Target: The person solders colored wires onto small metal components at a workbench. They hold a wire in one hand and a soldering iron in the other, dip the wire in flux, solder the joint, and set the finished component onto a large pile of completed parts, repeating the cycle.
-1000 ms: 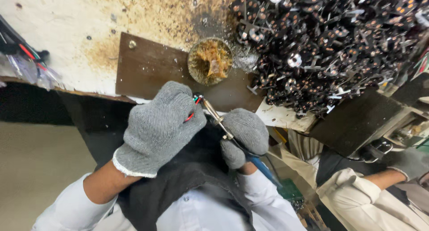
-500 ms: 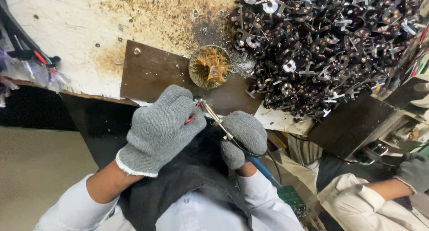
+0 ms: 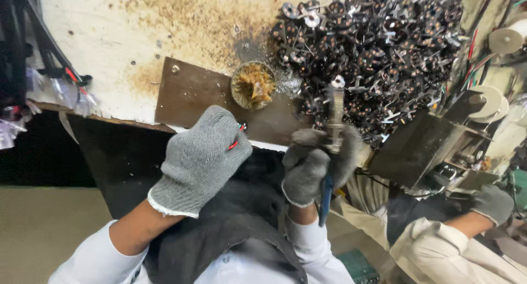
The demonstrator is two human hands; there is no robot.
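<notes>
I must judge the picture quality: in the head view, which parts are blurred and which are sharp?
Head view: the right hand and its blue-handled tool are smeared by motion blur; the left hand shows clear glove knit; the pile of small metal parts is fairly sharp; the far right edge looks soft.

Left hand [image 3: 200, 160] pinches red wire [image 3: 235, 143]; right hand [image 3: 313, 163] grips blue-handled tool [image 3: 329, 152], blurred

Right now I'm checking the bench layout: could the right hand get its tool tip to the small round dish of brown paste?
Probably yes. The right hand holds the tool pointing up the bench, and the dish sits just left of its tip with only bare brown plate between them.
</notes>
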